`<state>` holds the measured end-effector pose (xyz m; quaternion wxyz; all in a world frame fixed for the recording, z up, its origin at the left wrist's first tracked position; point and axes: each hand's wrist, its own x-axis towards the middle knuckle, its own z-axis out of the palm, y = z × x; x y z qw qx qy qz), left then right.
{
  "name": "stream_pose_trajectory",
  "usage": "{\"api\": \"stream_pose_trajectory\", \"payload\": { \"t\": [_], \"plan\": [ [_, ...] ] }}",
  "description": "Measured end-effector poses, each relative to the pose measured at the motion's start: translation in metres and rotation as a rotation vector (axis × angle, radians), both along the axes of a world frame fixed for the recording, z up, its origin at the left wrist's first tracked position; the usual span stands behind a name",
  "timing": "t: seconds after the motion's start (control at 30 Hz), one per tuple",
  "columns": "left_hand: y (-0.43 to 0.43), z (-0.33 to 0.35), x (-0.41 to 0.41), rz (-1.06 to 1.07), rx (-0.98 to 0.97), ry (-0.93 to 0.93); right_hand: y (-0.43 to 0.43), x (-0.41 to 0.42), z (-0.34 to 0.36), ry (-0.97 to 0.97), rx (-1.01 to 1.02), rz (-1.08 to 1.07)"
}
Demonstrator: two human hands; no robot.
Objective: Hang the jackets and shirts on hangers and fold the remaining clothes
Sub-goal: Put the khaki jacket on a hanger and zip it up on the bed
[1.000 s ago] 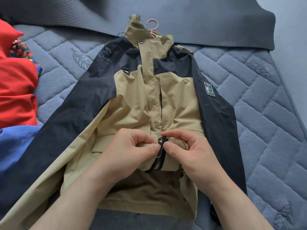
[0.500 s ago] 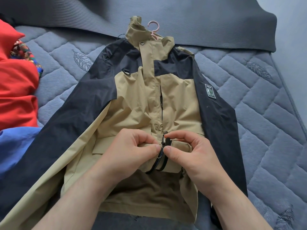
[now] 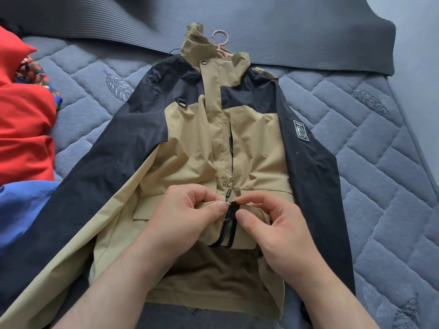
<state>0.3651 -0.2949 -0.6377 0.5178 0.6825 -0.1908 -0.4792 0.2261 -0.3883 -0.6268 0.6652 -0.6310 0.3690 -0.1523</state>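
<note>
Your khaki-and-black shell jacket (image 3: pixel 197 143) lies front up on the quilted blue-grey mattress (image 3: pixel 380 162), with the collar away from you and the hem near you. The hook of a pink plastic hanger (image 3: pixel 221 40) sticks out of the collar. The jacket's black front zipper (image 3: pixel 229 224) is joined above your hands and parted below them, where the hem gapes over the brown lining. Your left hand (image 3: pixel 187 214) pinches the khaki front edge just beside the zipper. Your right hand (image 3: pixel 268 224) pinches the black zipper tape on the other side, thumb tips nearly meeting. A white-edged green badge (image 3: pixel 300 130) sits on the black sleeve to your right. A dark grey ribbed mat (image 3: pixel 261 24) lies across the far edge. At your left lie a red garment (image 3: pixel 21 129), a blue garment (image 3: pixel 21 210) and a multicoloured patterned cloth (image 3: pixel 35 74).
</note>
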Motion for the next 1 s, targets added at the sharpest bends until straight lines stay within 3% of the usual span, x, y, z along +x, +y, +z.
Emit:
{"api": "stream_pose_trajectory", "payload": {
  "t": [0.1,0.27,0.4,0.5,0.57,0.63,0.77,0.9,1.0],
  "plan": [
    [0.002,-0.003,-0.005,0.044,0.006,-0.023,0.003,-0.003,-0.002,-0.014,-0.067,0.02],
    [0.013,-0.011,-0.012,0.084,-0.002,-0.099,0.024,-0.012,-0.009,0.128,-0.263,0.082],
    [0.054,-0.018,-0.018,-0.108,-0.107,-0.409,0.035,-0.044,-0.014,0.298,-0.197,0.213],
    [0.106,-0.037,-0.039,-0.155,-0.014,-0.684,0.052,-0.065,-0.027,0.427,-0.013,0.352],
    [0.139,-0.055,-0.067,-0.148,0.072,-0.738,0.067,-0.072,-0.042,0.537,-0.056,0.438],
    [0.165,-0.07,-0.099,-0.068,0.256,-0.553,0.08,-0.075,-0.059,0.631,-0.116,0.491],
    [0.174,-0.098,-0.147,0.284,0.489,0.087,0.097,-0.079,-0.096,0.742,-0.099,0.389],
    [0.149,-0.122,-0.162,0.795,0.5,0.442,0.098,-0.075,-0.121,0.828,-0.173,0.342],
    [0.133,-0.124,-0.166,0.886,0.399,0.713,0.082,-0.064,-0.124,0.926,-0.354,0.636]
  ]
}}
